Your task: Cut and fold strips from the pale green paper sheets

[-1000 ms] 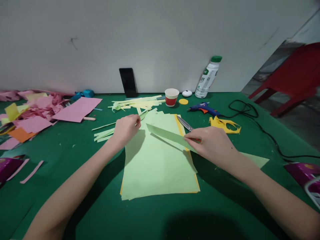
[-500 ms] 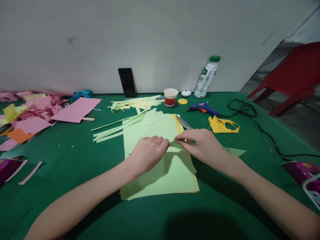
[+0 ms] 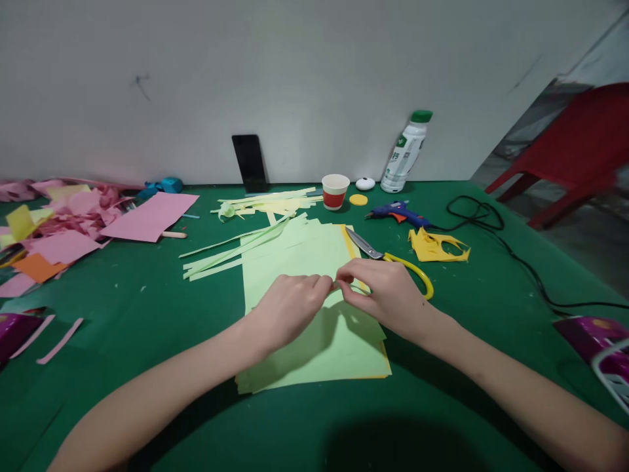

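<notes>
My left hand (image 3: 289,309) is closed in a pinch, with fingertips close to those of my right hand. Between them is a narrow light green paper strip (image 3: 354,288), mostly hidden by the fingers. My right hand (image 3: 390,292) pinches the strip with thumb and index finger. Both hands are over a stack of light green paper sheets (image 3: 314,360), with yellow edges showing beneath. Scissors (image 3: 366,245) with yellow handles lie by the stack's right edge, partly behind my right hand. More cut green strips (image 3: 230,259) fan out at the stack's upper left.
Along the wall stand a black phone (image 3: 249,164), a paper cup (image 3: 335,191) and a leaning bottle (image 3: 403,154). A blue glue gun (image 3: 400,213) with its cord and a cut yellow piece (image 3: 422,246) lie right. Pink paper scraps (image 3: 73,229) pile up left.
My right hand has moved slightly left and down, nearer my left hand. The yellow scissor handles now show; the green pointed end beyond my right wrist is no longer visible.
</notes>
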A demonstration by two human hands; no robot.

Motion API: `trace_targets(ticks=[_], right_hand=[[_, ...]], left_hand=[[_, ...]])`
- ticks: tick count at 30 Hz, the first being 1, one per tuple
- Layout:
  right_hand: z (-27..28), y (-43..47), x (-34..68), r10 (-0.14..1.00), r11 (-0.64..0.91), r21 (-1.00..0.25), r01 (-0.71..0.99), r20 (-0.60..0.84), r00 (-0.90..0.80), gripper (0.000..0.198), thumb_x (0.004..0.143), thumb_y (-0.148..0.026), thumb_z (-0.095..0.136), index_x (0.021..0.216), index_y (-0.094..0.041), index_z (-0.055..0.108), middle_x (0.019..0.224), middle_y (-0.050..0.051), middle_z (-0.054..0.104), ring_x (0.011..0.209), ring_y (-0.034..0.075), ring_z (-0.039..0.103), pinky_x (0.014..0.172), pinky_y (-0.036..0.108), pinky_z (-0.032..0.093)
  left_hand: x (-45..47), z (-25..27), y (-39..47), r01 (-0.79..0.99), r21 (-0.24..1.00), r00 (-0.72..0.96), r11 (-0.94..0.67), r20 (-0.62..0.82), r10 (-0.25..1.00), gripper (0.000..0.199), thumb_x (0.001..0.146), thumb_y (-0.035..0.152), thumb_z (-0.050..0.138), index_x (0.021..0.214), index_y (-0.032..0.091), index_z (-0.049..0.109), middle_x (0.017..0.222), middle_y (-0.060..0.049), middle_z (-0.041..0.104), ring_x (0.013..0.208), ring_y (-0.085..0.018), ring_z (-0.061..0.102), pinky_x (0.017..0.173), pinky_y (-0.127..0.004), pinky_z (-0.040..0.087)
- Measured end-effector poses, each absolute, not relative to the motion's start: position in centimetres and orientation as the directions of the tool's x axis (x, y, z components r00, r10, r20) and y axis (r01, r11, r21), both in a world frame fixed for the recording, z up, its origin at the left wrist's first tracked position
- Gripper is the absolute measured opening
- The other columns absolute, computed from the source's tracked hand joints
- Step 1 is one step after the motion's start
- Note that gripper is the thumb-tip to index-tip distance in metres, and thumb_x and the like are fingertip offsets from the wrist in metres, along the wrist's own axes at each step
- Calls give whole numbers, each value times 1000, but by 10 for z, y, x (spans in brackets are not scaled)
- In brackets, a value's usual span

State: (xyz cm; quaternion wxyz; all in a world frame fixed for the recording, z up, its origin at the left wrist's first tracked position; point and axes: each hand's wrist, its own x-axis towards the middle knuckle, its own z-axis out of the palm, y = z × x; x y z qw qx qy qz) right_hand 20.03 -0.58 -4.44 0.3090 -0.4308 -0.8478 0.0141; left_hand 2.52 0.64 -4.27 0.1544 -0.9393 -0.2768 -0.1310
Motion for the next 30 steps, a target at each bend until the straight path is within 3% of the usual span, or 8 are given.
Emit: trace_targets(ticks=[3,8,19,25,30], right_hand=[[-42,-6,202,775,578,-321,750,504,-381,11,75,-12,50,69,-16,59,67,1,64,58,12,56,53,23,40],[-35,-3,209,818,506,-398,765,504,-279,10,73,-12,51,68,-16,59,68,1,66,59,13,57,55,23,42],[-24,22,246,886,330,-453,828,452,-105,10,72,-19,50,64,-20,57,66,3,66,61,18,60,60,29,47],[-33,42,276,909,205,-409,889,416,-18,11,69,-21,51,61,-19,59,57,3,63,55,19,59,54,28,44],[-37,53,300,880,149,-388,910,472,57,11,67,-19,52,59,-16,59,54,7,62,54,22,59,55,34,43]], left_hand=[[22,-36,8,617,-123,761,-778,345,549,19,84,13,39,69,15,50,52,2,59,42,-12,52,37,-23,19],[17,-25,7,656,-85,708,-750,413,572,29,87,20,38,66,14,56,51,1,61,42,-12,52,38,-23,17],[3,-4,13,750,-137,618,-648,496,610,32,86,24,39,65,15,61,50,0,60,43,-10,51,40,-21,23],[1,-4,14,754,-163,620,-636,497,607,32,86,24,39,65,15,61,49,1,60,43,-11,52,40,-21,25],[-1,-1,16,751,-178,620,-636,523,585,29,85,23,42,66,15,62,51,0,62,43,-11,54,39,-21,25]])
